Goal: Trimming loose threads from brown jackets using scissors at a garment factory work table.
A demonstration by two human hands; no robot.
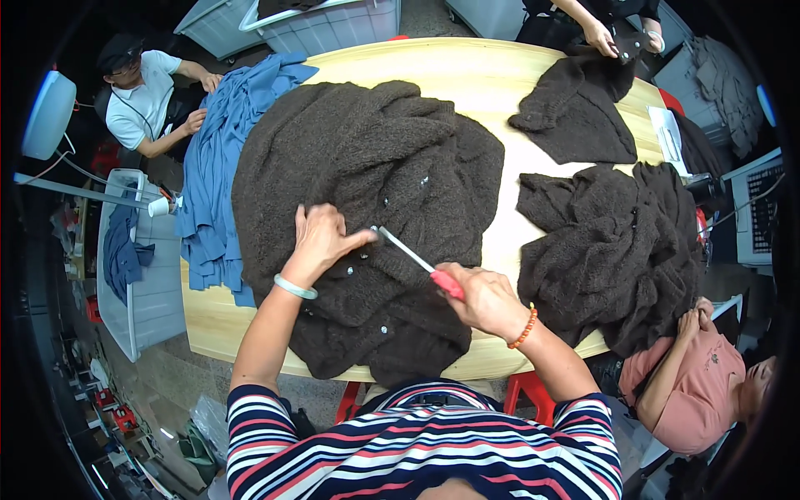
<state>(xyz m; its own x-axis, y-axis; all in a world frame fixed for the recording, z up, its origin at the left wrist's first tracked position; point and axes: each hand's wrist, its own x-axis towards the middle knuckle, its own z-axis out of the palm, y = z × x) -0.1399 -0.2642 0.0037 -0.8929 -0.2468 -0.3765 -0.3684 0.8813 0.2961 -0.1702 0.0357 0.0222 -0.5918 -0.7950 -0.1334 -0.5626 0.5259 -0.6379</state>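
A large dark brown knit cardigan (358, 158) lies bunched on the table before me, shiny round buttons dotted along it. My right hand (482, 296) is closed around the red handle of a long, thin metal tool (408, 250); its exact kind is not plain. The tool's far end meets the cardigan beside a button, close to my left thumb. My left hand (323, 237), slightly blurred, rests on the knit with fingers curled into the cloth and thumb pointing at the tool's tip. What lies under those fingers is hidden.
Blue garments (218, 167) are heaped along the left of the wooden table (450, 67), where a person works on them. More brown knits (600, 242) lie at the right. Another person's hands (612, 37) handle brown knit at the far right; someone in pink sits at the near right.
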